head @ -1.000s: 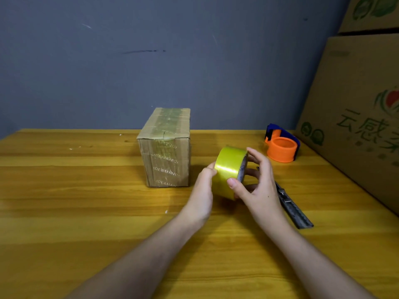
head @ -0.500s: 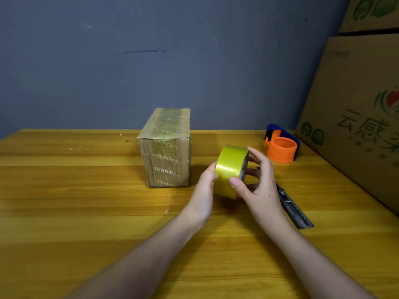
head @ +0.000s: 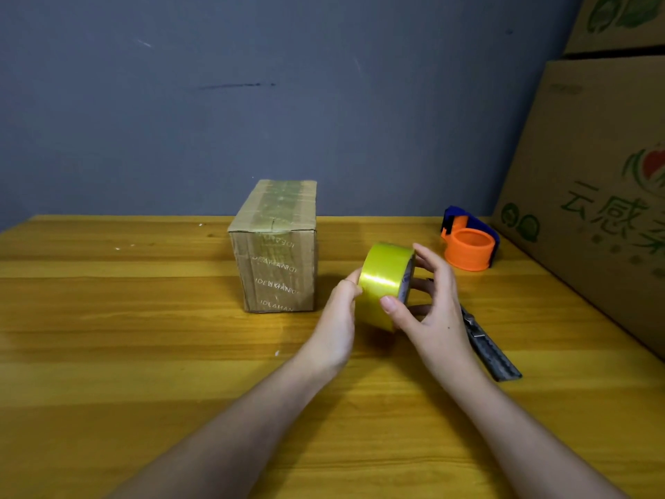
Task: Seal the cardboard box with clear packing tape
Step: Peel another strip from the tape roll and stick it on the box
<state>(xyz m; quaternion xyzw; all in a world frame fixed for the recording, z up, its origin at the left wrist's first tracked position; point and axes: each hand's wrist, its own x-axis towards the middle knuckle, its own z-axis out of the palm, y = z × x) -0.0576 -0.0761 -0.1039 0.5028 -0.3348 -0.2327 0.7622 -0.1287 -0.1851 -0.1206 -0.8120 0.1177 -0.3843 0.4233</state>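
Both our hands hold one roll of tape (head: 387, 282) above the middle of the tabletop (head: 126, 354). Our right hand (head: 428, 311) has its grip clamped on the roll, thumb on the shiny yellowish band and fingers curled over the far rim and side. Our left hand (head: 338, 318) pinches the band's near left side with thumb and fingertips; the rest of those fingers are hidden behind the hand.

We count one small cardboard box (head: 275, 250), standing upright toward the back edge, left of the roll and apart from it. Tape already runs along its top and down the front face. Faint printed words show on that face, some reversed, and we cannot read them with confidence.

One orange and blue tape dispenser (head: 469, 244) sits near the back right corner. One dark utility knife (head: 485, 343) lies toward the right edge, its upper end covered by our right hand.

Two large cardboard cartons stand at the right edge, one (head: 593, 192) below and another (head: 622, 19) stacked on top. Both are cut off by the frame, so their green printing shows only in part. The roll's core is mostly covered by fingers.
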